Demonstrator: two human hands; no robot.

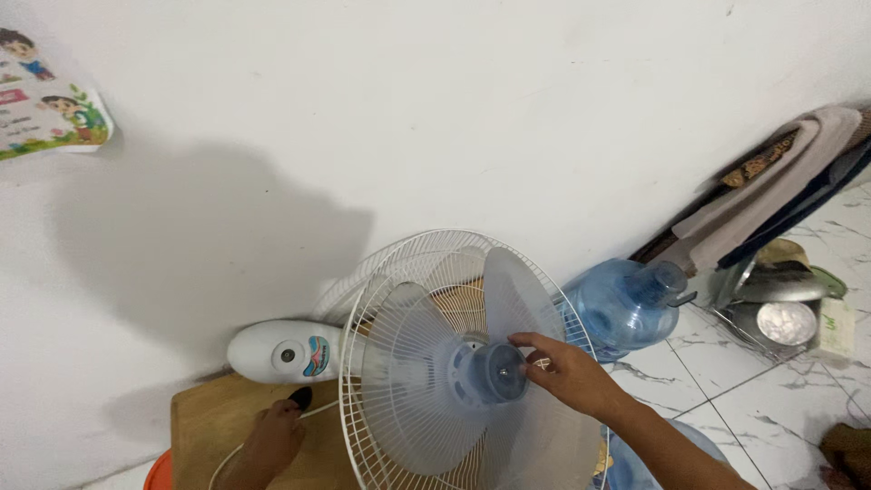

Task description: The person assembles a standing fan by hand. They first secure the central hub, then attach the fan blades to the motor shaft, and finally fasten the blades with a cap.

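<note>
Far left: colourful cartoon poster [50, 113] on the white wall [454, 109].
Left hand [272, 440]: I see it low on the wooden board [204, 422], fingers curled near a black knob [300, 396]; whether its grip clamps anything, I cannot tell.
Fan: white motor housing [281, 351] lying sideways, white wire guard [363, 363], translucent pale-blue plastic blades [408, 363].
Right hand [567, 372]: grip pinched on the blue hub cap [494, 372] at the blade centre.
Right: blue water jug [621, 308], round metal pans [785, 318] on the marble floor tiles [726, 381].
</note>
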